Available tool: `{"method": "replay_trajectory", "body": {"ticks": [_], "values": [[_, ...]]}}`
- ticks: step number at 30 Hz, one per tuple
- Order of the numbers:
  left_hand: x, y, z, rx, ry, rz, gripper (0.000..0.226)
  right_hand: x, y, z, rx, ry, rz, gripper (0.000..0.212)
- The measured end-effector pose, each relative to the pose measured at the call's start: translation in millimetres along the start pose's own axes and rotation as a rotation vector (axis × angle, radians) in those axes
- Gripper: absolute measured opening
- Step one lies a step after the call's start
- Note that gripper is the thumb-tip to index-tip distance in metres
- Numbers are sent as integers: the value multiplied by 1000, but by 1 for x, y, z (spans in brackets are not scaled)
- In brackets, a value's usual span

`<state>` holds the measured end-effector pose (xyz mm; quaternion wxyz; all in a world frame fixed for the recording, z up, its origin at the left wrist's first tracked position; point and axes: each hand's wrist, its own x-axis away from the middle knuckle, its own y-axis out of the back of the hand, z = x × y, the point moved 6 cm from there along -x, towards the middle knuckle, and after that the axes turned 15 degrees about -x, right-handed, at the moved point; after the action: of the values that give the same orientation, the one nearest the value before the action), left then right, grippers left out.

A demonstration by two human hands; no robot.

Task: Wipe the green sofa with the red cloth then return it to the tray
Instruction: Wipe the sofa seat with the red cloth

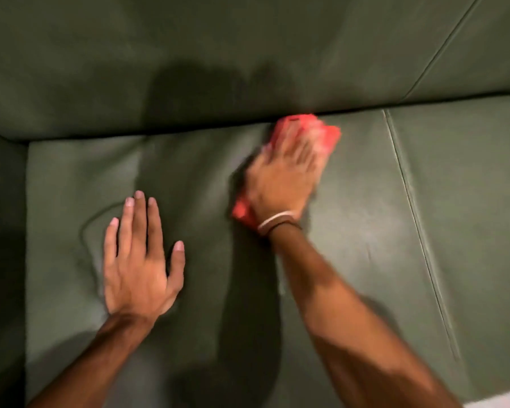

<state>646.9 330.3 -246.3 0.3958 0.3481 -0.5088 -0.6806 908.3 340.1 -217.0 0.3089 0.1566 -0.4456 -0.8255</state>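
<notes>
The green sofa [365,207] fills the view, its seat cushion below and its backrest above. My right hand [283,181] lies flat on the red cloth [326,134] and presses it onto the seat, close to the crease under the backrest. That hand and the cloth are blurred. Red cloth shows beyond the fingertips and at the wrist [242,212]. My left hand [140,260] rests flat on the seat to the left, fingers spread, holding nothing. No tray is in view.
A seam [415,219] runs down the seat to the right of my right arm. The sofa's armrest [3,231] rises at the far left. A pale strip of floor [501,403] shows at the bottom right corner.
</notes>
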Motion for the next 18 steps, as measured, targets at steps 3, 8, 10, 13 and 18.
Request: {"method": "replay_trajectory", "body": {"ticks": [3,8,10,13,18], "values": [[-3,4,0,14,4,41,76,80,-43,73,-19,489,350,73],[-2,13,-6,20,-3,93,71,74,-8,17,79,811,507,63],[0,16,-14,9,-34,80,72,59,28,-40,71,743,444,62],[-3,42,-86,43,-123,16,75,50,99,-151,53,533,274,59],[-14,105,-320,174,-385,-30,75,75,227,-342,125,128,20,57]]}}
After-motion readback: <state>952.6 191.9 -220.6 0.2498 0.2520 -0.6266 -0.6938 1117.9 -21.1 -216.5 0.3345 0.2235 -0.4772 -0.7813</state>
